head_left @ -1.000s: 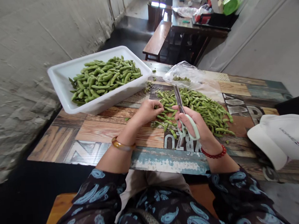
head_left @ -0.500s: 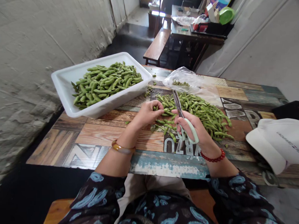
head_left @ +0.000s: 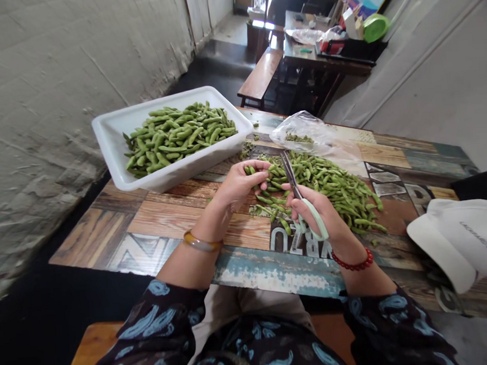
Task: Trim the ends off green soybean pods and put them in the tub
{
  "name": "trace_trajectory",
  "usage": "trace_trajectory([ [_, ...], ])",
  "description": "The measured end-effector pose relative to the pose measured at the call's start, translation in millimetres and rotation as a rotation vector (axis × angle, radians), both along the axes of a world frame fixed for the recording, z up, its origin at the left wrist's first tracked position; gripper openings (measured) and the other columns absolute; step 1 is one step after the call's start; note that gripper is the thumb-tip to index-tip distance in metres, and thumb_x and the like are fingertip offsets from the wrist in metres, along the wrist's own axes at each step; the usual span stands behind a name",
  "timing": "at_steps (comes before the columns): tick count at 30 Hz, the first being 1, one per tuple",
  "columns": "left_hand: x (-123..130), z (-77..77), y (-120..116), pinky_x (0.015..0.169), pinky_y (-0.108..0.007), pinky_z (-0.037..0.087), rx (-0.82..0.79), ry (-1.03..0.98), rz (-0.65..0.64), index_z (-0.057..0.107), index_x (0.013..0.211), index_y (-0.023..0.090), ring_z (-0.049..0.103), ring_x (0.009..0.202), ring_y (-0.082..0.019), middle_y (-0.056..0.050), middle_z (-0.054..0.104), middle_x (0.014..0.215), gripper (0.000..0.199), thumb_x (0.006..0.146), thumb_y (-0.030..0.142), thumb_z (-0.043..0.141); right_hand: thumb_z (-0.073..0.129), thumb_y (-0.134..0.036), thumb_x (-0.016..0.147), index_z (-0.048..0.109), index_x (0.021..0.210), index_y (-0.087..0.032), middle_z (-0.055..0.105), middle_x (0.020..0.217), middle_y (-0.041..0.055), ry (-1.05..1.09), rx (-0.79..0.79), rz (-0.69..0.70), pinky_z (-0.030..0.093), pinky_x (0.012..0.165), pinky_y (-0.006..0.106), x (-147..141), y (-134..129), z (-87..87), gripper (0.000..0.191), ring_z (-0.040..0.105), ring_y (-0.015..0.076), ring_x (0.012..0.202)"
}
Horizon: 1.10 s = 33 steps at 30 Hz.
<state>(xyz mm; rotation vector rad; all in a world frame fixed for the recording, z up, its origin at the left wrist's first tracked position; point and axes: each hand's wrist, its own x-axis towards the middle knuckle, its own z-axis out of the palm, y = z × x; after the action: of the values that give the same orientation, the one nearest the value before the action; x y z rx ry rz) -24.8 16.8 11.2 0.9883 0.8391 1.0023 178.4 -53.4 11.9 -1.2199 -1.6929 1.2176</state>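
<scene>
Scissors [head_left: 305, 204] with pale green handles are gripped in my right hand [head_left: 320, 208], their blades pointing up and away and held close together. My left hand [head_left: 245, 182] is closed around green soybean pods [head_left: 250, 170], just left of the blades; the pods are partly hidden by the fingers. Under and behind both hands a loose heap of soybean pods [head_left: 337, 191] spreads over the patterned table [head_left: 196, 207]. A white plastic tub [head_left: 186, 172] at the far left holds a large pile of pods [head_left: 179, 134].
A clear plastic bag [head_left: 320, 129] with green trimmings lies behind the heap. Small scraps [head_left: 246, 149] are scattered by the tub. A white cap [head_left: 462, 236] rests at the right. Beyond stand a bench [head_left: 261, 78] and another table [head_left: 322, 61] carrying various items.
The view has shifted slightly, moving the scene a little right. My left fingers have changed their hold, and more of the pods in them shows. The scissors stay in my right hand.
</scene>
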Motion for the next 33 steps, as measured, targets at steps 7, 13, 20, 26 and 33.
trace_trajectory([
  [7, 0.4, 3.7, -2.6, 0.043, -0.016, 0.037, 0.036, -0.007, -0.020, 0.066, 0.091, 0.012, 0.051, 0.046, -0.005, 0.003, 0.059, 0.054, 0.027, 0.071, 0.024, 0.079, 0.052, -0.054, 0.096, 0.057, 0.124, -0.017, 0.057, 0.091, 0.0027, -0.065, 0.049, 0.095, 0.048, 0.064, 0.026, 2.7, 1.2, -1.4, 0.046, 0.056, 0.0126, 0.069],
  [13, 3.7, 7.4, -7.9, 0.042, -0.015, 0.035, 0.008, 0.016, -0.053, 0.065, 0.087, 0.013, 0.050, 0.045, -0.005, 0.003, 0.058, 0.054, 0.028, 0.069, 0.025, 0.081, 0.053, -0.054, 0.095, 0.056, 0.125, -0.018, 0.057, 0.092, 0.0034, -0.065, 0.050, 0.081, 0.048, 0.063, 0.026, 0.0, -0.2, 1.0, 0.047, 0.057, 0.0136, 0.071],
  [20, 3.8, 4.1, -6.3, 0.039, -0.015, 0.029, -0.015, -0.006, -0.078, 0.065, 0.087, 0.013, 0.046, 0.042, -0.004, 0.004, 0.055, 0.051, 0.034, 0.068, 0.035, 0.084, 0.053, -0.051, 0.096, 0.059, 0.122, -0.017, 0.058, 0.088, 0.0027, -0.085, 0.078, 0.072, 0.047, 0.061, 0.025, 1.8, 0.7, -0.2, 0.043, 0.056, 0.0132, 0.069],
  [26, 1.4, 2.1, -4.7, 0.039, -0.016, 0.022, -0.014, 0.068, -0.081, 0.065, 0.077, 0.013, 0.036, 0.036, -0.003, 0.006, 0.047, 0.043, 0.037, 0.071, 0.046, 0.080, 0.054, -0.053, 0.094, 0.059, 0.124, -0.017, 0.058, 0.088, 0.0038, -0.114, 0.078, 0.084, 0.050, 0.062, 0.026, -1.0, -0.2, -1.4, 0.048, 0.056, 0.0147, 0.071],
  [33, 2.9, 5.0, -6.8, 0.039, -0.016, 0.023, 0.031, 0.139, -0.157, 0.059, 0.072, 0.014, 0.039, 0.037, -0.003, 0.005, 0.050, 0.048, 0.034, 0.067, 0.038, 0.083, 0.055, -0.055, 0.093, 0.062, 0.121, -0.018, 0.059, 0.082, 0.0036, -0.143, 0.118, 0.093, 0.049, 0.059, 0.027, -3.9, 0.1, 3.2, 0.047, 0.055, 0.0152, 0.067],
])
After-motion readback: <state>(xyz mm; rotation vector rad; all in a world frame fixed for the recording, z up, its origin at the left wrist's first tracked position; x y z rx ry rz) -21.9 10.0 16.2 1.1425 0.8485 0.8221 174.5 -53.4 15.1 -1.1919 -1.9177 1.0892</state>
